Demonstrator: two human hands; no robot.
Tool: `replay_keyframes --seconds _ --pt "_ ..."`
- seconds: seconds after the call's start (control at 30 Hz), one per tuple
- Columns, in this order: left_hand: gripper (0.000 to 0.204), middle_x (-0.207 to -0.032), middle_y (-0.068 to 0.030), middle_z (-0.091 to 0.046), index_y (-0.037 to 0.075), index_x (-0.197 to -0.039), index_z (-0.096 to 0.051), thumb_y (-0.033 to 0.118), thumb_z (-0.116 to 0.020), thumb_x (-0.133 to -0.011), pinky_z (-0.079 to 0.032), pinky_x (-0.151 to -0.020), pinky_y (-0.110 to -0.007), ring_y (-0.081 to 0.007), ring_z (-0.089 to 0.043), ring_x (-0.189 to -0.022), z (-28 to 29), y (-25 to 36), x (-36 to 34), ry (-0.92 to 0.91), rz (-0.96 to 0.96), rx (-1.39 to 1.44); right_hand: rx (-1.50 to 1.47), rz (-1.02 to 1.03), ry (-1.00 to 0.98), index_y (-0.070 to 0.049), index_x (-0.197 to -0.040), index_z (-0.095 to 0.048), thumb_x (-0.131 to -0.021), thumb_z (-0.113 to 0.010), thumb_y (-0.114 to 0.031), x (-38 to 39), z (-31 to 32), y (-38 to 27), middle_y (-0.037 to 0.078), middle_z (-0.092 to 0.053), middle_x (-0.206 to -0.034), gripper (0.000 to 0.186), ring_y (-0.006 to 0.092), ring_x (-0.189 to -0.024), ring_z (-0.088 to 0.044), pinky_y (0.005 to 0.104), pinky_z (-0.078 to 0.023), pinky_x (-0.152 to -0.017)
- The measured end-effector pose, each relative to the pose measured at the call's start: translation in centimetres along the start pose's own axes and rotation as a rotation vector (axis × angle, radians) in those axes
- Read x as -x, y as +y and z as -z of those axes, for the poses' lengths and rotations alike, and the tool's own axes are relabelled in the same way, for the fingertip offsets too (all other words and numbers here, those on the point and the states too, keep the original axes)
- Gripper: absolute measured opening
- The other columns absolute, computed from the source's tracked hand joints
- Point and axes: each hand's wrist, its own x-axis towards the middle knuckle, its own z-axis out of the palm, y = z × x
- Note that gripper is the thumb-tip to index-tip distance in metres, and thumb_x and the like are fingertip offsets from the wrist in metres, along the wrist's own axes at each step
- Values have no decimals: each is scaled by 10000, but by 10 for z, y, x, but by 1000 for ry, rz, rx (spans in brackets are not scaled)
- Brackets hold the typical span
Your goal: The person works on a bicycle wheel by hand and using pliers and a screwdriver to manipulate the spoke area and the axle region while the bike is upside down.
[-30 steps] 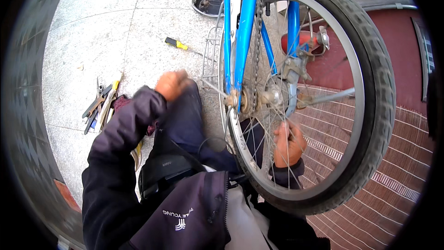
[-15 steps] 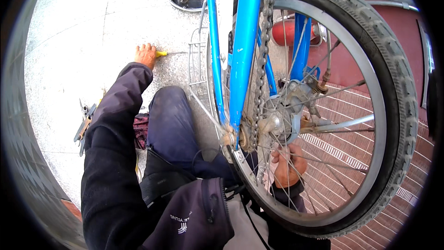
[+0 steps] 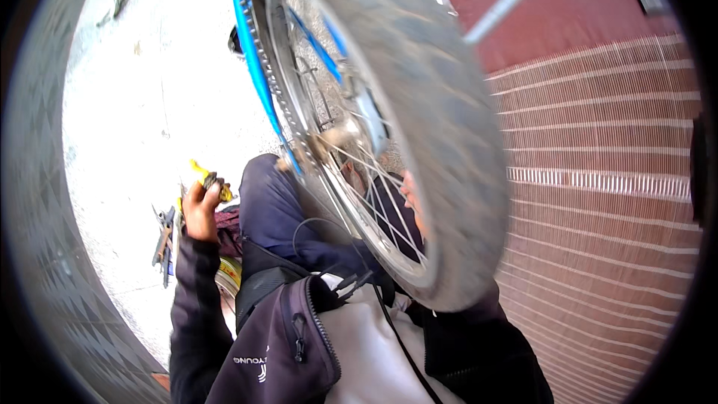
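At my left side, my left hand (image 3: 200, 213) is closed round a yellow-and-black tool (image 3: 217, 185), its exact kind unclear. My right hand (image 3: 411, 202) shows only in part behind the spokes; the wheel hides most of it, and blur hides its grip. In front of me a bicycle wheel (image 3: 441, 105) with a knobbly grey tyre tilts, smeared by motion. Its hub (image 3: 340, 135) sits in a blue frame (image 3: 258, 67), along which the chain (image 3: 273, 78) runs.
Dark-handled hand tools (image 3: 163, 243) lie on the pale floor to my left, beside a dark red patterned cloth (image 3: 228, 224). A yellow-rimmed round thing (image 3: 226, 275) is near my hip. At right lies a brown striped mat (image 3: 591, 157) below a red surface (image 3: 553, 15).
My left hand has drawn back from the floor ahead toward my side and now holds the yellow-and-black tool. The wheel has swung left and turned its tread toward me. My view has shifted.
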Motion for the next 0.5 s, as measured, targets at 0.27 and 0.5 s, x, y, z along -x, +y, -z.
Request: replay_keyframes --seconds 0.27,0.5 --pt "660 -947 -168 -624 -51 -1141 -498 412 -759 -751 -551 -707 -363 -274 -659 -804 -102 161 153 -116 -438 24 -463 310 326 23 -953 -576 -977 -469 -128 76 58 -38 66 -596 -757 186 69 -584 -505 196 -394 -537" --pt "509 -945 -169 -672 -40 -1110 -540 121 -830 -724 -552 -748 -342 -254 -686 -867 -192 188 224 -654 -507 -140 -568 727 -21 39 -1207 -540 -804 -712 -492 147 69 -35 181 -582 -1130 689 201 -877 -595 283 -493 -672"
